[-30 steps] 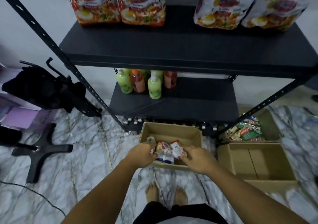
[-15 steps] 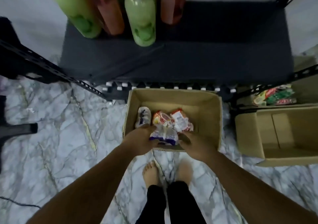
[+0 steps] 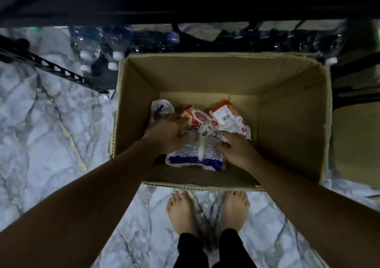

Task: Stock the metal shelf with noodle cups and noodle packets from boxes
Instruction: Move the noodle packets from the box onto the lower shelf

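An open cardboard box (image 3: 287,111) sits on the floor in front of the black metal shelf (image 3: 185,6). Inside lie several noodle packets: a blue-and-white one (image 3: 195,156) nearest me, a red one (image 3: 197,119), a red-and-white one (image 3: 228,117) showing a barcode, and a white one (image 3: 161,110) at the left. My left hand (image 3: 166,132) rests on the left end of the blue-and-white packet, fingers curled over it. My right hand (image 3: 234,146) presses on its right end. Whether either hand grips it firmly is unclear.
Water bottles (image 3: 90,47) lie under the shelf's lowest board behind the box. A perforated black shelf post (image 3: 51,68) slants at the left. Another cardboard box (image 3: 357,144) stands at the right. My bare feet (image 3: 207,210) are on the marble floor just before the box.
The view has dropped and closed in on the box; the upper shelves and soap bottles have left the frame. Both hands have gone deeper into the box, onto the blue-and-white packet.
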Demonstrator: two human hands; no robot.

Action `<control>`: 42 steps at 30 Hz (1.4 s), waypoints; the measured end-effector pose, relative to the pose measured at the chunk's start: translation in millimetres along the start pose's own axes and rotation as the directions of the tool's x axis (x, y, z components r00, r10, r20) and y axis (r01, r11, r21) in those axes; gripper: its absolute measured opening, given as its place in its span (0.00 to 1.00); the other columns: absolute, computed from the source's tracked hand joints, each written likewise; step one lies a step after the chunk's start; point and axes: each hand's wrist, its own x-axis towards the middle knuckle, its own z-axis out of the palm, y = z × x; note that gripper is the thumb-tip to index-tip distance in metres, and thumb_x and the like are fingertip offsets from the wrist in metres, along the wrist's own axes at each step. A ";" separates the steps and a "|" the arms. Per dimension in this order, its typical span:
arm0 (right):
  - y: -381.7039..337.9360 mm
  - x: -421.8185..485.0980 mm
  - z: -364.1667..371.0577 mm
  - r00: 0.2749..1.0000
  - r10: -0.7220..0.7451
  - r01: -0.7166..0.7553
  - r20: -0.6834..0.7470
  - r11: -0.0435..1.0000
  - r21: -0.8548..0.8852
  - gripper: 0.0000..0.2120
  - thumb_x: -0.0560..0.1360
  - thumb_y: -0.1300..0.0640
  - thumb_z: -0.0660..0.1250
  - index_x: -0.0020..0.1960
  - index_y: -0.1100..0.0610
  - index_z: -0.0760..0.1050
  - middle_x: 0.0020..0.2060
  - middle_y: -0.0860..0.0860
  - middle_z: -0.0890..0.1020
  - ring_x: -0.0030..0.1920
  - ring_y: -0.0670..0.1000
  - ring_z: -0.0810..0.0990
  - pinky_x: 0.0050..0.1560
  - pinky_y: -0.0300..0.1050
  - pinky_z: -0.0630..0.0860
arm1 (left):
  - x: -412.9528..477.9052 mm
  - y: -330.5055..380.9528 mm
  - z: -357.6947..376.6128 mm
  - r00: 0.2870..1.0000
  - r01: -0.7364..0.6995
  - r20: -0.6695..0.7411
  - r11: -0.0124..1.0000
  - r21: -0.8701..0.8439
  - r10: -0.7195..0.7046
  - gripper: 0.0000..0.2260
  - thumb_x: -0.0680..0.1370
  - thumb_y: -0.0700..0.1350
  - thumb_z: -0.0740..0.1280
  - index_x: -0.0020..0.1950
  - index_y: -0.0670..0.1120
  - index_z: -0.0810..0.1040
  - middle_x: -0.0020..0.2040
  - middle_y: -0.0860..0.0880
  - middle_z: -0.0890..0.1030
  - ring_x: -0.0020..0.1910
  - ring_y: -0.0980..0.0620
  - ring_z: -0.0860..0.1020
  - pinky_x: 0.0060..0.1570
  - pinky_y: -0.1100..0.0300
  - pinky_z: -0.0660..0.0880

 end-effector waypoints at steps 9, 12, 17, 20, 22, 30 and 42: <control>32.7 59.6 -10.1 0.980 0.068 -0.114 -0.188 0.963 -0.245 0.30 0.81 0.41 0.62 0.80 0.43 0.60 0.77 0.55 0.64 0.74 0.63 0.62 0.70 0.57 0.65 | 67.4 2.5 6.8 0.999 -0.043 0.002 0.999 0.015 0.043 0.27 0.85 0.57 0.58 0.83 0.53 0.57 0.83 0.48 0.57 0.79 0.41 0.61 0.77 0.44 0.55; 39.8 72.6 -13.0 0.973 0.077 -0.143 -0.217 0.941 -0.305 0.31 0.80 0.41 0.63 0.80 0.43 0.60 0.76 0.57 0.62 0.72 0.63 0.61 0.69 0.58 0.64 | 88.4 4.3 16.3 0.997 -0.054 0.054 0.999 0.002 0.053 0.29 0.84 0.60 0.60 0.83 0.54 0.57 0.82 0.45 0.60 0.78 0.41 0.64 0.77 0.44 0.59; 56.5 92.0 -7.4 0.982 0.128 -0.142 -0.138 0.985 -0.099 0.37 0.71 0.41 0.76 0.74 0.37 0.60 0.75 0.56 0.60 0.71 0.66 0.67 0.68 0.61 0.71 | 105.1 8.0 28.7 0.997 -0.053 0.059 0.999 -0.006 0.054 0.34 0.78 0.63 0.69 0.81 0.60 0.60 0.77 0.42 0.63 0.70 0.37 0.72 0.70 0.44 0.71; 60.8 95.1 -3.9 0.983 0.088 -0.100 -0.161 0.993 -0.069 0.37 0.70 0.44 0.78 0.71 0.37 0.60 0.70 0.58 0.66 0.66 0.65 0.72 0.66 0.60 0.73 | 109.2 9.7 29.2 1.000 -0.026 0.016 0.999 -0.024 0.026 0.28 0.76 0.58 0.74 0.74 0.58 0.71 0.69 0.42 0.68 0.64 0.38 0.75 0.67 0.44 0.74; 61.5 95.6 -4.9 0.971 0.033 -0.060 -0.235 0.992 -0.110 0.34 0.72 0.46 0.76 0.72 0.38 0.62 0.69 0.59 0.69 0.65 0.66 0.72 0.66 0.60 0.73 | 103.5 10.6 26.5 0.999 -0.018 -0.046 0.999 -0.029 0.017 0.23 0.77 0.55 0.73 0.71 0.56 0.74 0.65 0.42 0.70 0.62 0.38 0.76 0.64 0.45 0.75; 22.0 62.2 -6.0 0.853 -0.214 0.146 -0.476 0.974 -0.175 0.16 0.80 0.45 0.65 0.64 0.50 0.78 0.59 0.55 0.76 0.59 0.59 0.76 0.58 0.55 0.76 | 56.3 4.4 28.1 0.905 -0.061 -0.424 0.971 -0.230 -0.044 0.08 0.77 0.34 0.63 0.52 0.45 0.79 0.53 0.41 0.75 0.44 0.39 0.78 0.42 0.52 0.73; 13.7 27.8 5.1 0.908 -0.345 0.381 0.240 0.916 -0.125 0.46 0.62 0.24 0.71 0.76 0.33 0.60 0.72 0.42 0.67 0.71 0.48 0.68 0.70 0.53 0.71 | 52.2 -0.4 24.6 0.827 0.052 -0.469 0.874 -0.483 -0.309 0.07 0.77 0.34 0.65 0.46 0.46 0.77 0.53 0.42 0.80 0.50 0.41 0.79 0.45 0.46 0.76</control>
